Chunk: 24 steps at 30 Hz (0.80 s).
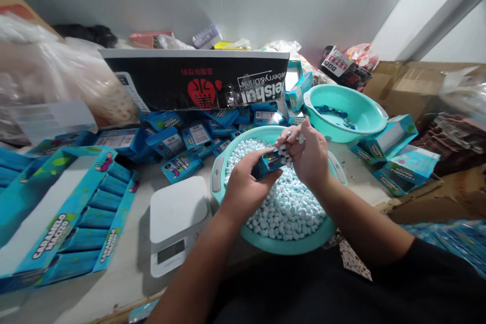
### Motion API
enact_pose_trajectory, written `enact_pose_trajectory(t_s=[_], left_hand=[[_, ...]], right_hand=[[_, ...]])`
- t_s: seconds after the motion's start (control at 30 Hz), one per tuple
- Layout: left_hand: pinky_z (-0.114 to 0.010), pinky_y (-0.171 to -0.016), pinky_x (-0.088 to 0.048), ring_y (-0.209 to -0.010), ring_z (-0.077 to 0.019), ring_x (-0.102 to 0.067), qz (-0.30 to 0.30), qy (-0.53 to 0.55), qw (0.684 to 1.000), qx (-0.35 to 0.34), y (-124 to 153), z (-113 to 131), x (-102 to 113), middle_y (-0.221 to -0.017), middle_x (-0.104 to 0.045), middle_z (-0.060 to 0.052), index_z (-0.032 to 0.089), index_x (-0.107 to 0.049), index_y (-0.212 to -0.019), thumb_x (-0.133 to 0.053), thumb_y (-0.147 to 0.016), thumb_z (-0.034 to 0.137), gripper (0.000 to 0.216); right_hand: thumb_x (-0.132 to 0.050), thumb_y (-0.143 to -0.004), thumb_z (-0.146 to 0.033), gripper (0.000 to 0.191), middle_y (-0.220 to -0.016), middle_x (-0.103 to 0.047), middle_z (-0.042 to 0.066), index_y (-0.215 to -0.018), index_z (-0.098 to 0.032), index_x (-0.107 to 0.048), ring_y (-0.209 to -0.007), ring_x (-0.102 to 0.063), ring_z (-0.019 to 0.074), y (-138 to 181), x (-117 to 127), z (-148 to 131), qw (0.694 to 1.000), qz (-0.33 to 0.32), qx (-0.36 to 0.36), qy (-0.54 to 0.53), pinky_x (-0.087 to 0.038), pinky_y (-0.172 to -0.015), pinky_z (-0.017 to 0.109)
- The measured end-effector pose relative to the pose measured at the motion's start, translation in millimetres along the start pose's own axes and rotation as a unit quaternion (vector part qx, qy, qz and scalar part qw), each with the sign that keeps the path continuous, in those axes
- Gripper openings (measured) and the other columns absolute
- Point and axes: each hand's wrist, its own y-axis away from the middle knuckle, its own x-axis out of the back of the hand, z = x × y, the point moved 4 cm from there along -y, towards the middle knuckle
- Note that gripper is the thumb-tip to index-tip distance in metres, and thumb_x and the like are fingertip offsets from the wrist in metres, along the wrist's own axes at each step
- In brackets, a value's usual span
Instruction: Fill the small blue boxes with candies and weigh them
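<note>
Small box lengthwise toward right hand

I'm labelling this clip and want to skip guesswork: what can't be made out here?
Head view only:
Small blue box: mostly covered by the left hand; its fill unseen.
Candies in the right hand: count hidden by its fingers.
Scale display: too small to read.
Display carton: cut off by the left edge.

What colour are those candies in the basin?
The candies are pale blue and white; the head view shows them.
</note>
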Motion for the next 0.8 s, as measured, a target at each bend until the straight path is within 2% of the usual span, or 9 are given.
enact_pose_trajectory(t_s=[0.17,0.27,0.33,0.4,0.47,0.53,0.63,0.67,0.8], left_hand=[[-0.039,-0.107,-0.05,-0.118,-0.0226,-0.067,0.004,0.002,1.0,0.017,1.3,-0.4,0.9,-0.124,-0.073,-0.005,0.023,-0.069,-0.122,-0.078,-0.082,0.026,0.04],[-0.039,-0.108,-0.049,-0.121,-0.0232,-0.065,0.019,-0.001,0.999,0.03,2.7,-2.3,2.3,-0.127,-0.072,-0.006,0.024,-0.069,-0.123,-0.078,-0.084,0.031,0.041],[-0.039,-0.109,-0.048,-0.122,-0.0236,-0.065,0.017,-0.006,0.999,0.028,3.2,-2.3,2.0,-0.128,-0.071,-0.006,0.024,-0.068,-0.124,-0.077,-0.084,0.032,0.042],[-0.039,-0.109,-0.048,-0.121,-0.024,-0.065,0.016,-0.011,1.0,0.021,3.3,-1.7,1.5,-0.126,-0.072,-0.006,0.024,-0.068,-0.125,-0.077,-0.084,0.032,0.042],[-0.04,-0.109,-0.048,-0.12,-0.0244,-0.065,0.023,-0.012,0.999,0.024,3.5,-1.5,1.7,-0.125,-0.072,-0.006,0.024,-0.068,-0.124,-0.077,-0.084,0.032,0.042],[-0.04,-0.109,-0.048,-0.12,-0.0249,-0.065,0.031,-0.011,0.999,0.032,3.7,-2.0,1.9,-0.125,-0.072,-0.006,0.023,-0.068,-0.123,-0.077,-0.084,0.032,0.041],[-0.04,-0.11,-0.048,-0.121,-0.0248,-0.065,0.032,-0.012,0.999,0.038,4.2,-3.0,1.8,-0.126,-0.071,-0.006,0.024,-0.068,-0.124,-0.076,-0.085,0.033,0.041],[-0.04,-0.11,-0.048,-0.121,-0.0249,-0.065,0.033,-0.014,0.999,0.036,4.3,-3.1,1.8,-0.126,-0.071,-0.006,0.024,-0.067,-0.124,-0.076,-0.085,0.032,0.041],[-0.041,-0.109,-0.049,-0.12,-0.0254,-0.065,0.037,-0.02,0.999,0.023,5.4,-2.2,2.6,-0.126,-0.071,-0.008,0.022,-0.066,-0.124,-0.074,-0.085,0.03,0.041]], right_hand=[[-0.053,-0.099,-0.055,0.054,-0.063,-0.062,0.001,-0.056,-0.022,-0.05,-0.063,-0.061,0.0139,7.4,8.3,-9.0,0.988,-0.023,0.074,0.137,-0.05,-0.066,0.031],[-0.05,-0.102,-0.046,0.051,-0.059,-0.062,0.001,-0.058,-0.021,-0.056,-0.058,-0.056,0.0129,13.3,12.6,-19.4,0.952,-0.055,0.142,0.267,-0.045,-0.061,0.03],[-0.05,-0.102,-0.041,0.045,-0.063,-0.065,0.001,-0.065,-0.02,-0.063,-0.06,-0.057,0.0128,15.6,17.4,-25.5,0.929,-0.047,0.175,0.323,-0.045,-0.061,0.03],[-0.054,-0.1,-0.034,0.031,-0.077,-0.071,0.002,-0.077,-0.021,-0.069,-0.07,-0.063,0.0142,16.7,21.9,-29.1,0.918,-0.056,0.188,0.345,-0.049,-0.067,0.03],[-0.059,-0.097,-0.028,0.016,-0.09,-0.075,0.004,-0.089,-0.022,-0.071,-0.082,-0.068,0.0167,19.4,22.9,-30.9,0.897,-0.127,0.213,0.367,-0.054,-0.075,0.033],[-0.063,-0.094,-0.022,0.01,-0.09,-0.075,0.005,-0.089,-0.022,-0.071,-0.085,-0.069,0.0183,25.6,23.4,-32.8,0.853,-0.211,0.265,0.396,-0.055,-0.078,0.036],[-0.068,-0.089,-0.017,0.007,-0.079,-0.071,0.003,-0.084,-0.023,-0.068,-0.076,-0.065,0.0187,33.4,28.4,-35.9,0.803,-0.235,0.341,0.428,-0.055,-0.073,0.037],[-0.069,-0.088,-0.017,0.006,-0.082,-0.072,0.004,-0.088,-0.023,-0.068,-0.078,-0.066,0.0193,34.4,29.3,-35.6,0.796,-0.231,0.351,0.435,-0.056,-0.073,0.037],[-0.066,-0.09,-0.018,0.026,-0.107,-0.075,0.009,-0.115,-0.023,-0.067,-0.101,-0.068,0.0235,35.6,22.7,-29.0,0.77,-0.267,0.373,0.443,-0.058,-0.088,0.042]])
